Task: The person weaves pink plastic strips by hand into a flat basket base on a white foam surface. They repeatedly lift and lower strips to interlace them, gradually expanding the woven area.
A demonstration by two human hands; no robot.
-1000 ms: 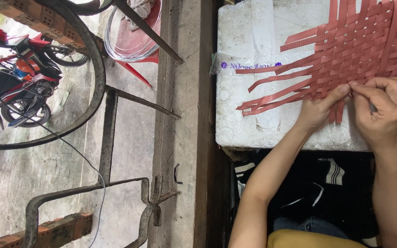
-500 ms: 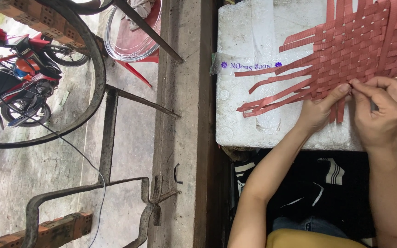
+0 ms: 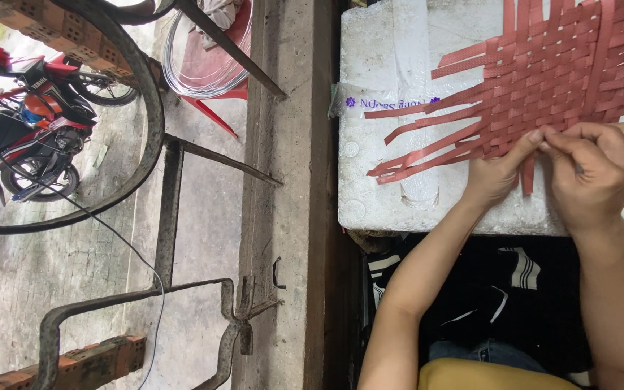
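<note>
Head view: woven mat of reddish-brown strips (image 3: 557, 79) lying flat on a white foam-block worktop (image 3: 377, 180), at the far right of the scene. Left hand (image 3: 496, 170) curled at the mat's near edge, fingertips pressing down on the weave. Right hand (image 3: 594, 170) just beside it, fingers closed in a pinch on one loose strip end (image 3: 527, 177). Probably light, thin and springy material, flexible yet liable to kink; best gripped near the woven edge, where strips stay put, rather than at the free ends (image 3: 406, 162) fanning out to the left. Clear tape band (image 3: 413, 94) across the foam. Left of the worktop, a concrete ledge (image 3: 283, 217), rusty metal frame (image 3: 167, 217), red plastic chair (image 3: 214, 68), parked motorbike (image 3: 30, 137); none crowding the hands.
</note>
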